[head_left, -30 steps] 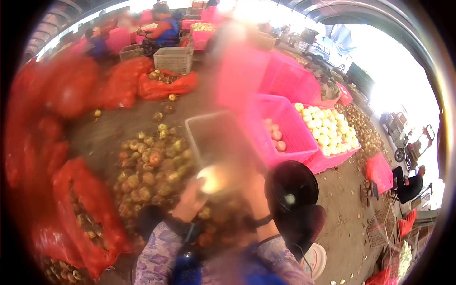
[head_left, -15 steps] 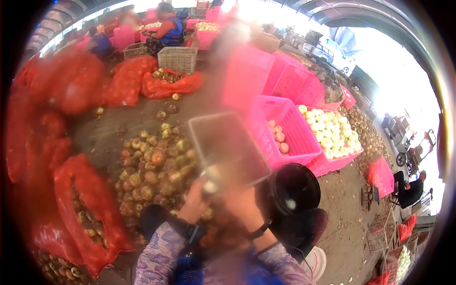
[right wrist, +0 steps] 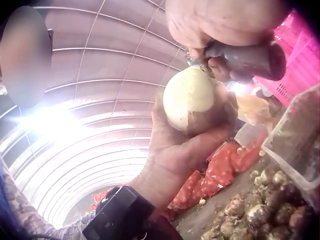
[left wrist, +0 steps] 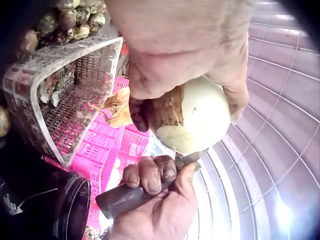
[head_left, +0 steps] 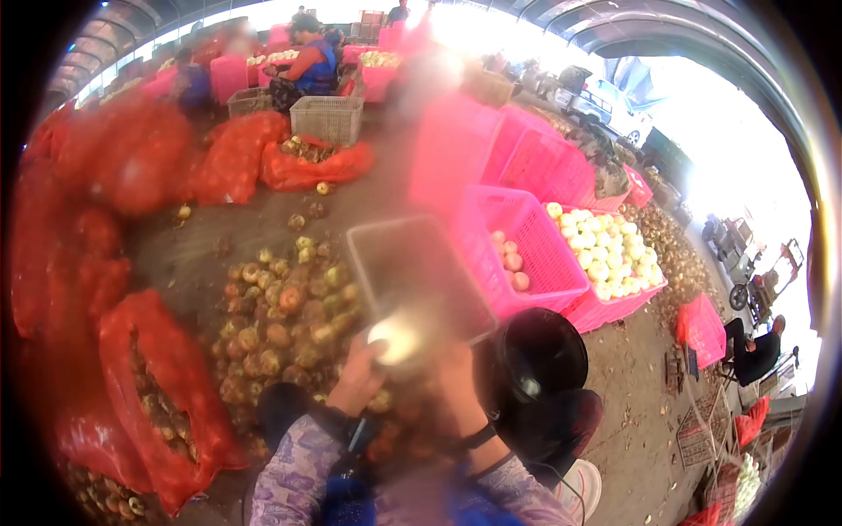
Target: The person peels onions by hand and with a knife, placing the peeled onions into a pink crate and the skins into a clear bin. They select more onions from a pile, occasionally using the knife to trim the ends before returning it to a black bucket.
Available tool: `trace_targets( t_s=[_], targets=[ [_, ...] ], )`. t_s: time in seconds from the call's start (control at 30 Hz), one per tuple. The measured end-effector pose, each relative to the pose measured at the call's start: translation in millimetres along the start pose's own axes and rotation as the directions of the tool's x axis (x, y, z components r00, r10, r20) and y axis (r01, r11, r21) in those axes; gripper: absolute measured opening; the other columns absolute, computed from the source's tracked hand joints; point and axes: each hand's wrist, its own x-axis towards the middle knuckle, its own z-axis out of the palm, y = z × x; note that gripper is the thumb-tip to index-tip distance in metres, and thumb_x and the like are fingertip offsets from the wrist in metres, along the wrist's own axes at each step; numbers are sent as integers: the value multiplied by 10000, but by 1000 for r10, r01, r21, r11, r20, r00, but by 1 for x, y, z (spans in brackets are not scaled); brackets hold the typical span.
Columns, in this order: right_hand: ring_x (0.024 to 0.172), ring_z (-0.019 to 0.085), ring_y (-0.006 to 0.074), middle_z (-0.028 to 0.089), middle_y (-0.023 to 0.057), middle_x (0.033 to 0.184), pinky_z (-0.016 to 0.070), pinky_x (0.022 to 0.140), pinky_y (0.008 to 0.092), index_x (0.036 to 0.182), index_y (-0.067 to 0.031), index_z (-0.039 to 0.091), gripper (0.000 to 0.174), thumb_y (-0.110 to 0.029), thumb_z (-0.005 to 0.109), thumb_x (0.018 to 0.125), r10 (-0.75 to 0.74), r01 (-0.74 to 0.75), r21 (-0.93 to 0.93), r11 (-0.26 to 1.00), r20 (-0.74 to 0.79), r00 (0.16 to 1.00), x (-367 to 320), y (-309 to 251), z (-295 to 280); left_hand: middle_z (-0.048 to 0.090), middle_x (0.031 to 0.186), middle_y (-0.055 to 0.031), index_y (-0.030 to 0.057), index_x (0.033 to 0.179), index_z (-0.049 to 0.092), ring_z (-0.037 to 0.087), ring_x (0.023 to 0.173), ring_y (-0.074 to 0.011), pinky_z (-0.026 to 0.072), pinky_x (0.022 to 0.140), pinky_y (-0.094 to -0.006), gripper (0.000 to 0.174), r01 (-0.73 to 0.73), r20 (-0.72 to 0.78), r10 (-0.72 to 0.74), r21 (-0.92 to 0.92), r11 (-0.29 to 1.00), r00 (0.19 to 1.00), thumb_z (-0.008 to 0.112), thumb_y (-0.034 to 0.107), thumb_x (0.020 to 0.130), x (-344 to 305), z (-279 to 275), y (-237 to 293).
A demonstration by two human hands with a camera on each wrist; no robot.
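Observation:
In the left wrist view my left hand (left wrist: pixel 185 45) grips a partly peeled onion (left wrist: pixel 202 117), pale on one side with brown skin on the other. A flap of loose skin (left wrist: pixel 119 107) hangs beside it. Below, my right hand (left wrist: pixel 160 200) holds a dark-handled knife (left wrist: pixel 125 199), its blade end against the onion. From the right wrist view, my left hand (right wrist: pixel 175 150) cups the onion (right wrist: pixel 190 97) from beneath, and my right hand (right wrist: pixel 225 22) is above with the dark handle (right wrist: pixel 250 57). The head view blurs both hands.
A grey crate (head_left: pixel 421 230) stands ahead, with a pile of unpeeled onions (head_left: pixel 285 316) to its left. Rightward are a black bucket (head_left: pixel 548 351), a pink crate (head_left: pixel 535 245) and peeled onions (head_left: pixel 605 254). Red net bags (head_left: pixel 162 394) line the left; people sit farther back.
The onion in my left hand shows as a bright pale surface again, after looking darker half a second ago. Both hands stay close together near the grey crate.

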Motion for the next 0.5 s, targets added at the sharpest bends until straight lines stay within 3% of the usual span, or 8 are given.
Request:
trace_targets(
  t_s=[0.03, 0.07, 0.13, 0.23, 0.43, 0.5],
  targets=[
    [726, 639, 275, 671, 143, 802, 497, 597, 373, 932, -29, 659, 177, -183, 577, 900, 0, 0, -3, 1000, -4, 1000, -1, -19, -10, 621, 1229, -152, -88, 1315, 493, 619, 1125, -253, 495, 1012, -372, 689, -2, -5, 2, 8, 1000, 1000, 761, 260, 785, 0, -1, -1],
    [726, 593, 198, 639, 103, 890, 499, 569, 324, 1182, -77, 567, 266, -216, 473, 976, 82, -114, 222, 968, 147, 986, -5, -42, -22, 625, 1221, -151, -88, 1315, 493, 622, 1119, -253, 499, 1006, -369, 699, -4, -10, 4, 16, 1000, 1000, 770, 258, 776, 0, -2, -3],
    [726, 547, 122, 606, 62, 978, 500, 542, 274, 1431, -126, 475, 414, -250, 369, 1051, 119, -244, 418, 875, 303, 945, -5, -45, -25, 629, 1214, -153, -91, 1315, 492, 627, 1109, -255, 506, 997, -367, 694, -11, 4, 11, 28, 1000, 1000, 766, 248, 775, 3, -6, -5],
    [640, 538, 146, 596, 51, 899, 485, 498, 295, 1315, -116, 558, 377, -308, 379, 1044, 247, -431, 622, 654, 363, 898, -13, -19, -16, 632, 1207, -162, -99, 1312, 488, 638, 1091, -267, 524, 978, -378, 675, -8, 15, 8, 27, 1000, 1000, 750, 192, 762, 3, -9, -6],
    [773, 560, 170, 602, 85, 992, 498, 594, 323, 1337, -76, 525, 380, -247, 471, 1002, 354, -426, 759, 492, 273, 895, -14, -15, 1, 627, 1195, -198, -115, 1294, 480, 648, 1076, -320, 555, 967, -442, 665, 38, -63, -39, -13, 999, 997, 702, 8, 679, -1, -2, -8],
    [817, 567, 178, 604, 96, 1023, 503, 626, 332, 1344, -62, 514, 393, -226, 502, 987, 378, -432, 785, 444, 273, 885, -12, -14, 5, 626, 1191, -199, -117, 1287, 481, 645, 1085, -317, 550, 973, -437, 661, 90, -18, -91, -56, 994, 996, 714, 10, 681, -4, -5, -8]
  ],
)
